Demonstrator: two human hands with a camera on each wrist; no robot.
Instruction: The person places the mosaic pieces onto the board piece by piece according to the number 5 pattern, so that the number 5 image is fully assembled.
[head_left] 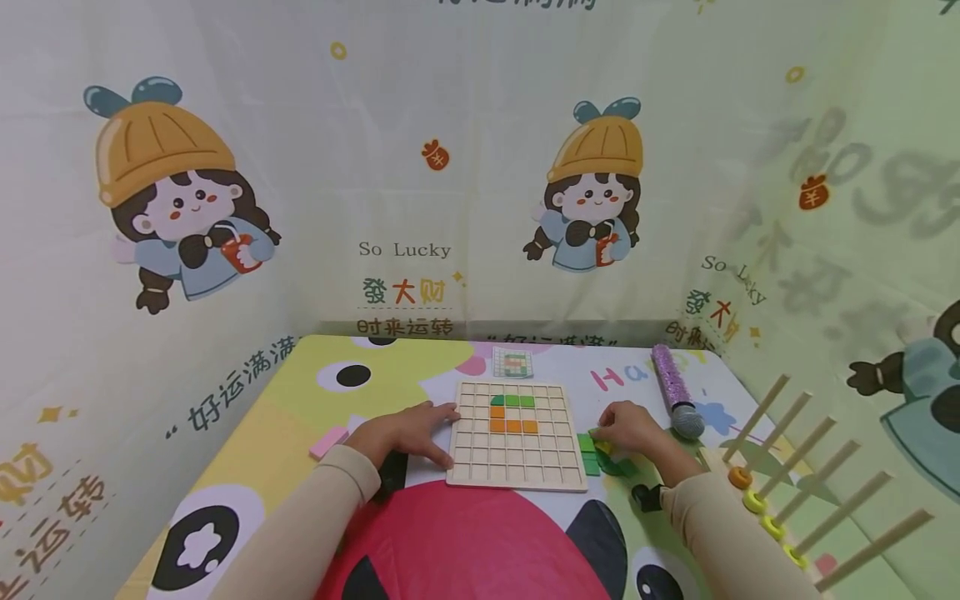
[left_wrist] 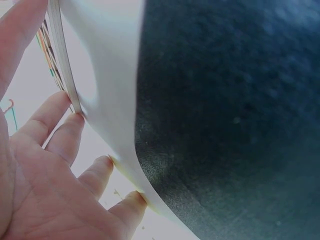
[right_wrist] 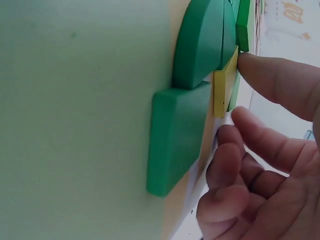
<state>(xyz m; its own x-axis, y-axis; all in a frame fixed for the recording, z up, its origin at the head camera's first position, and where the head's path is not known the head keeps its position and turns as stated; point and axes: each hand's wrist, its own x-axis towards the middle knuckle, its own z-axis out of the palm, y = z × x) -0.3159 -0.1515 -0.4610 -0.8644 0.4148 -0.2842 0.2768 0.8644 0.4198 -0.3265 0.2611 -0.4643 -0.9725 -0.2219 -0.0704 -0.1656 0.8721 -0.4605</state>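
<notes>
A wooden grid board (head_left: 513,462) lies on the table, with green tiles (head_left: 519,402) and orange tiles (head_left: 513,426) set in its middle cells. My left hand (head_left: 405,433) spreads its fingers against the board's left edge; in the left wrist view, fingertips touch the wooden rim (left_wrist: 65,65). To the right of the board, my right hand (head_left: 628,429) reaches over loose green tiles (head_left: 588,454). Seen from the right wrist, thumb and forefinger come to either end of a yellow tile (right_wrist: 225,90) and a light green tile (right_wrist: 234,95); whether they pinch one I cannot tell.
Behind the board lies a small pattern card (head_left: 513,363). A pink block (head_left: 328,442) is beside my left wrist. At right are a purple glitter microphone (head_left: 672,383) and a wooden peg rack (head_left: 795,475) with rings on its pegs. Printed cloth walls surround the table.
</notes>
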